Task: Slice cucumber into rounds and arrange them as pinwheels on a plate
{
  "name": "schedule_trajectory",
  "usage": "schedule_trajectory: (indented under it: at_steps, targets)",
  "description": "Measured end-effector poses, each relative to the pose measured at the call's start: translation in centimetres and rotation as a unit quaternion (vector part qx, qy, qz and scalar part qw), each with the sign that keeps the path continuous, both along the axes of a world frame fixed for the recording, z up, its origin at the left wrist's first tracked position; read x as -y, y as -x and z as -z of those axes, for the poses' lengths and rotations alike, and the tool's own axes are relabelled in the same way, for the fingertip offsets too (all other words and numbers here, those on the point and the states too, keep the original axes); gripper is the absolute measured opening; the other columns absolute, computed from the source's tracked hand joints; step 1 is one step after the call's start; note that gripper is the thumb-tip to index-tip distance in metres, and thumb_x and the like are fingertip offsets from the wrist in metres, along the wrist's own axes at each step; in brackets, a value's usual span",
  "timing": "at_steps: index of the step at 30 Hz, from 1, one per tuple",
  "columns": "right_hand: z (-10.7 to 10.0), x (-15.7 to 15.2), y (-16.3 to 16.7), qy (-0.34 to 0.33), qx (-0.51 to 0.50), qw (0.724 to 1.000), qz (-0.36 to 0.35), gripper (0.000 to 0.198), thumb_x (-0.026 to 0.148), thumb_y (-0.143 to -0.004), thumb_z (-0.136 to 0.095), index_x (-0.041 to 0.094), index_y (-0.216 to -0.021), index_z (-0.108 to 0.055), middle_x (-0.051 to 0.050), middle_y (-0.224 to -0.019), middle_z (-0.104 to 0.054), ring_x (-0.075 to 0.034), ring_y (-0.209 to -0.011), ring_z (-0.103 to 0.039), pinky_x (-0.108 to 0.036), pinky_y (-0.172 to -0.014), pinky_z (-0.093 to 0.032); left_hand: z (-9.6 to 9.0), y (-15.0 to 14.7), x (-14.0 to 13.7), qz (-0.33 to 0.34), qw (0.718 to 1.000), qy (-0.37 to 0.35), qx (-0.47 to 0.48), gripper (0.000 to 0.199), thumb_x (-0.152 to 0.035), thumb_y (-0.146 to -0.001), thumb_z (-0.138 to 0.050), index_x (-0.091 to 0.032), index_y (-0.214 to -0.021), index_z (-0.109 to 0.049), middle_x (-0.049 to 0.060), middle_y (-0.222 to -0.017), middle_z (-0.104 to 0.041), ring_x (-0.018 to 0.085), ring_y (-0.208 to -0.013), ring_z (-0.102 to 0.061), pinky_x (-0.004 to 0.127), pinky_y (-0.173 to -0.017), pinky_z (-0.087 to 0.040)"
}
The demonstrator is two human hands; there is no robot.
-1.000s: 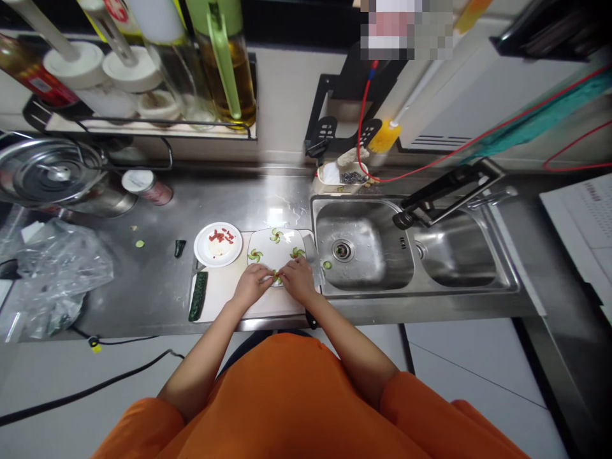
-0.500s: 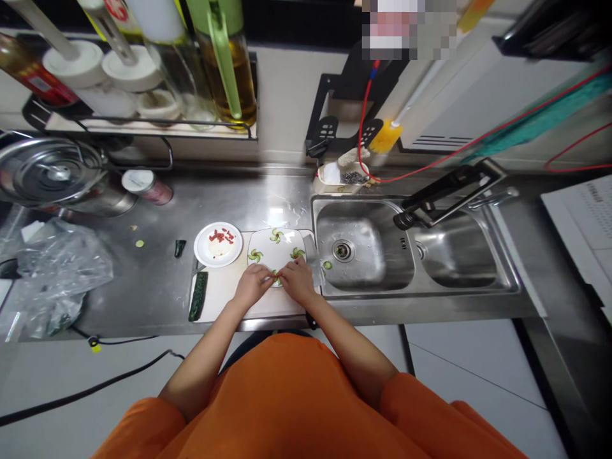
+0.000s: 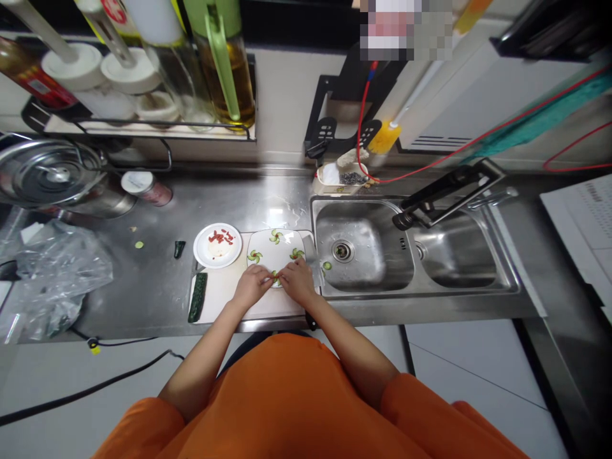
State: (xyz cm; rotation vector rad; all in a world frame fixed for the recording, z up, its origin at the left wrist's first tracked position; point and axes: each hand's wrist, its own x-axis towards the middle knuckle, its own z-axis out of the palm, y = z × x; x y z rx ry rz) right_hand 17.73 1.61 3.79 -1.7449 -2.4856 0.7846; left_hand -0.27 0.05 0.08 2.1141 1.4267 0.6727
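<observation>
A square white plate (image 3: pixel 273 255) lies on the white cutting board (image 3: pixel 229 299), with pinwheels of green cucumber slices (image 3: pixel 276 236) along its sides, red bits at their middles. My left hand (image 3: pixel 252 285) and my right hand (image 3: pixel 297 281) meet over the plate's near edge, fingertips pinched at the nearest pinwheel. Whatever is between the fingertips is too small and covered to make out. Left of the plate, a round white plate (image 3: pixel 203 255) holds several small red pieces and something pale. A dark green cucumber length (image 3: pixel 197 298) rests on the board's left side. A knife blade (image 3: pixel 312 255) lies right of the square plate.
Right of the board is a steel double sink (image 3: pixel 382 242) with a black faucet (image 3: pixel 421 203). A cucumber end (image 3: pixel 179 248), a lidded jar (image 3: pixel 147 188), a plastic bag (image 3: pixel 62 268) and a steel pot (image 3: pixel 57 175) stand left. A seasoning rack (image 3: pixel 157 131) hangs behind.
</observation>
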Motion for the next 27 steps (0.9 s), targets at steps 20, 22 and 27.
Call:
schedule_trajectory:
  at_steps: [20, 22, 27]
  targets:
    - [-0.24, -0.23, 0.07, 0.005, 0.01, 1.0, 0.001, 0.021, 0.032, -0.091, -0.049, 0.027, -0.092, -0.07, -0.005, -0.1, -0.064, -0.027, -0.111, -0.038, -0.036, -0.08, -0.035, -0.13, -0.04, -0.14, -0.014, 1.0, 0.009, 0.011, 0.009, -0.026, -0.08, -0.063, -0.021, -0.081, -0.07, 0.005, -0.081, -0.066, 0.018, -0.08, -0.057, 0.034, -0.077, -0.046]
    - [-0.23, -0.24, 0.03, 0.004, 0.015, 1.0, 0.005, 0.022, 0.032, -0.091, -0.048, 0.027, -0.092, -0.069, -0.005, -0.101, -0.064, -0.026, -0.111, -0.038, -0.036, -0.079, -0.035, -0.11, -0.04, -0.17, -0.014, 1.0, 0.009, 0.01, 0.008, -0.025, -0.08, -0.063, -0.021, -0.081, -0.07, 0.005, -0.081, -0.066, 0.018, -0.08, -0.057, 0.034, -0.077, -0.046]
    - [-0.31, -0.19, -0.16, 0.001, 0.023, 0.999, 0.029, 0.022, 0.033, -0.09, -0.049, 0.026, -0.091, -0.07, -0.006, -0.101, -0.064, -0.026, -0.11, -0.039, -0.036, -0.079, -0.035, 0.01, 0.04, -0.12, -0.013, 1.0, 0.002, 0.012, 0.009, -0.026, -0.08, -0.062, -0.021, -0.081, -0.07, 0.005, -0.082, -0.066, 0.018, -0.081, -0.057, 0.034, -0.078, -0.046]
